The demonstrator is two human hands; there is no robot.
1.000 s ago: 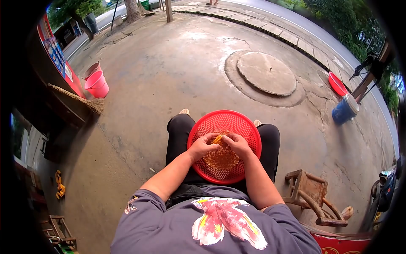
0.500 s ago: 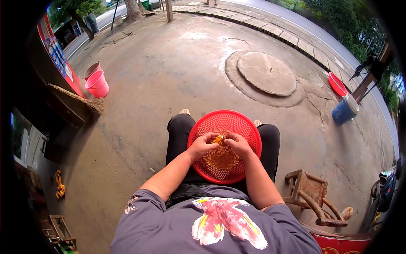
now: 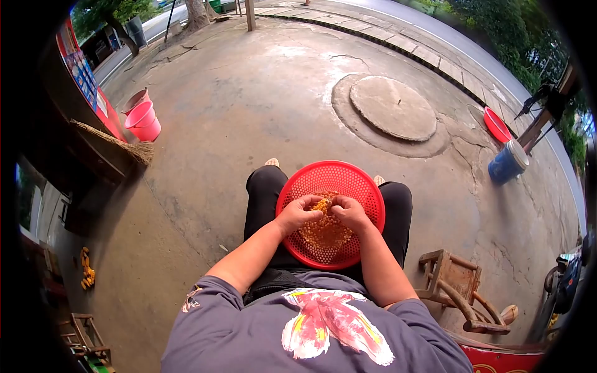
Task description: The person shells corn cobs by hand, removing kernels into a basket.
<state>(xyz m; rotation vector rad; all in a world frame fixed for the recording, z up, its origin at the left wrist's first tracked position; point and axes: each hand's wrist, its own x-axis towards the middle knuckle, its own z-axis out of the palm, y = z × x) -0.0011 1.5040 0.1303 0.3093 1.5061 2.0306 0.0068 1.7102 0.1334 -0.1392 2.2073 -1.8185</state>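
A red perforated plastic basket [image 3: 287, 238] rests on my lap between my knees. Loose yellow-orange corn kernels [image 3: 328, 235] lie in its bottom. Above them I hold a corn cob [image 3: 322, 206], mostly hidden by my fingers. My left hand [image 3: 301, 212] is closed round the cob's left side. My right hand [image 3: 349, 211] grips its other end, fingers bent against the kernels. Both forearms reach in over the near rim.
Several corn cobs [image 3: 87, 269] lie on the concrete floor at left. A pink bucket [image 3: 143, 122] and a straw broom [image 3: 140, 151] stand beyond. To the right are a wooden chair [image 3: 457, 276] and a blue bucket [image 3: 508, 163]. A round concrete cover [image 3: 393, 108] lies ahead.
My right fingers have shifted slightly at the cob. The cob and my left hand stay almost in the same place over the basket.
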